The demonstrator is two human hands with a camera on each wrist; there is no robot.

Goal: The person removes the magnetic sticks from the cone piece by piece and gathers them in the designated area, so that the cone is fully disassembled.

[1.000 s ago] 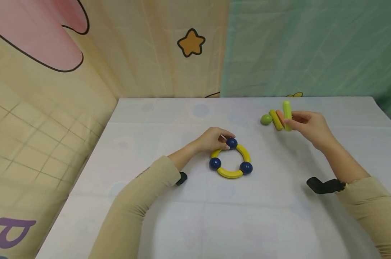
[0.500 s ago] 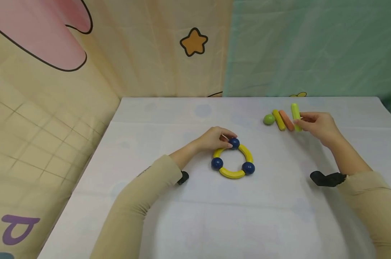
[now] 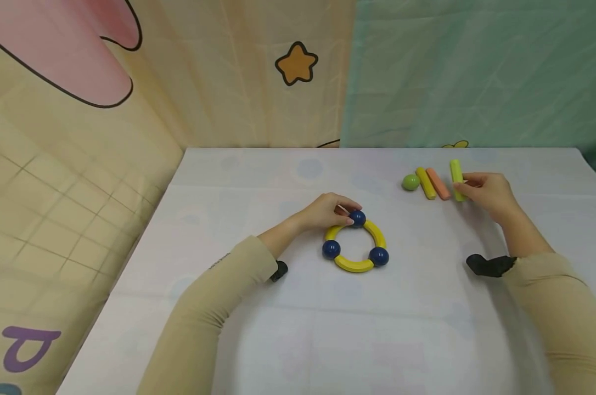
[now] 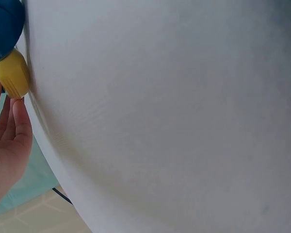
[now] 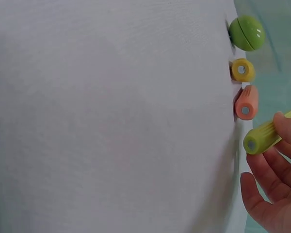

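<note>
A ring (image 3: 353, 266) of three dark blue balls and three curved yellow rods lies mid-table in the head view. My left hand (image 3: 325, 211) pinches its upper blue ball (image 3: 358, 218) between thumb and fingers. Farther right, my right hand (image 3: 490, 192) pinches a lime-green magnetic rod (image 3: 456, 180) by thumb and fingertips. In the right wrist view, that rod's round grey end (image 5: 251, 144) faces the camera. Left of it lie a coral rod (image 3: 438, 184), a yellow rod (image 3: 425, 182) and a green ball (image 3: 410, 182) in a row.
A white cloth covers the table (image 3: 298, 329). Printed curtains hang behind it, with an orange star (image 3: 296, 63) on the cream part. Black wrist straps show at the left cuff (image 3: 279, 271) and the right cuff (image 3: 490, 265).
My right hand has moved rightward with the lime-green rod, away from the coral rod it had partly covered. My left hand keeps its hold on the ring.
</note>
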